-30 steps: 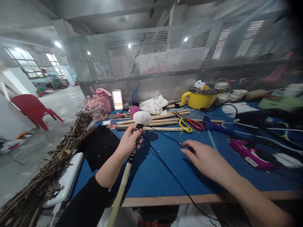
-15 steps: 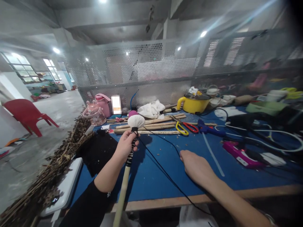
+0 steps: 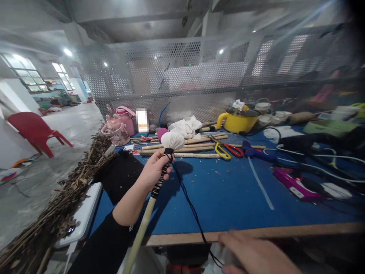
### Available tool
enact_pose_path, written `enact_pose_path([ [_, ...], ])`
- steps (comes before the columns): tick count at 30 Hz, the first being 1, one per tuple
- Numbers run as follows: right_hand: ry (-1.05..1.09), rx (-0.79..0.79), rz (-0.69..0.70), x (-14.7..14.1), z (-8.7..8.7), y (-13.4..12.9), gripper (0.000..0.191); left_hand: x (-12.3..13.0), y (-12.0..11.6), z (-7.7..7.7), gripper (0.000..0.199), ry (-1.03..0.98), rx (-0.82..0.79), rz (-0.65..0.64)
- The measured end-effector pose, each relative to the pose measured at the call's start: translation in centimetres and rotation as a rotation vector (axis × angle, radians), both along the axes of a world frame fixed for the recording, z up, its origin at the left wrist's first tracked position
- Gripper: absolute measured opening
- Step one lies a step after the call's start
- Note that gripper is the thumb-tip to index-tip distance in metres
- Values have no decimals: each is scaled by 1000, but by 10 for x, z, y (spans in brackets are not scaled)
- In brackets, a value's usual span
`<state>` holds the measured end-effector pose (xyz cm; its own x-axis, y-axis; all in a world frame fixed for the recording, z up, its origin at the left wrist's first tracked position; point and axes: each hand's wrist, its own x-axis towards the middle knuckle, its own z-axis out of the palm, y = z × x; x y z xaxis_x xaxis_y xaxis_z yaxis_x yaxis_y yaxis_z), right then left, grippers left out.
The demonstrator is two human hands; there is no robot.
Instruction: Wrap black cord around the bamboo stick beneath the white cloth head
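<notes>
My left hand (image 3: 155, 171) is closed around the upper part of a pale wooden stick (image 3: 142, 224), just below its round, white cloth-covered head (image 3: 172, 140). Black cord is wound around the stick under my fingers. From the binding, loose black cord (image 3: 190, 201) hangs down across the blue table and over its front edge. Low at the right, my right hand (image 3: 251, 251) is in front of the table edge, beside the cord's lower end. Motion blurs its fingers, so I cannot tell whether it touches the cord.
Wooden sticks (image 3: 196, 147), yellow-and-red-handled scissors (image 3: 222, 151) and a blue glue gun (image 3: 258, 151) lie behind my hands. A yellow pot (image 3: 239, 122) stands at the back. On the right is a magenta power strip (image 3: 296, 184); dried stalks (image 3: 65, 201) and a white power bank (image 3: 82, 217) are left.
My right hand has dropped from above the table to below its front edge. The black cord now hangs more steeply. The stick, still in my left hand, appears slightly further right and more tilted.
</notes>
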<state>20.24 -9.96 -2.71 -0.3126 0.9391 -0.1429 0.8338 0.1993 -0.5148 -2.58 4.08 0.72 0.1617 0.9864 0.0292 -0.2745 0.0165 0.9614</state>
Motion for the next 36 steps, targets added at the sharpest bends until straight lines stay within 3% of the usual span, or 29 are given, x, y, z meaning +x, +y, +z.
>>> enact_pose_path([
  [2, 106, 161, -113, 10, 14, 13, 26, 8, -5, -2, 28, 78, 22, -5],
  [4, 300, 168, -188, 9, 26, 35, 29, 17, -11, -7, 27, 200, 56, 25],
  [6, 600, 2, -173, -3, 30, 66, 34, 26, -17, -12, 25, 324, 85, 55],
  [9, 1043, -326, -41, -32, 26, 111, 40, 32, -21, -19, 27, 363, 117, 126],
  [11, 1164, -494, 51, -49, 23, 133, 40, 31, -20, -20, 29, 316, 140, 186],
  [14, 1043, -549, 117, -61, 25, 149, 41, 27, -16, -19, 29, 285, 145, 251],
  [18, 863, -351, 126, -56, 30, 154, 40, 25, -8, -14, 25, 356, 164, 282],
  [23, 982, -107, 98, -47, 27, 156, 31, 30, -2, -7, 29, 456, 139, 188],
  [30, 1050, -113, 81, -44, 18, 153, 26, 33, -8, -11, 34, 64, 27, 21],
  [36, 1174, -208, 63, -47, 19, 151, 25, 29, -10, -18, 33, -90, -77, -83],
])
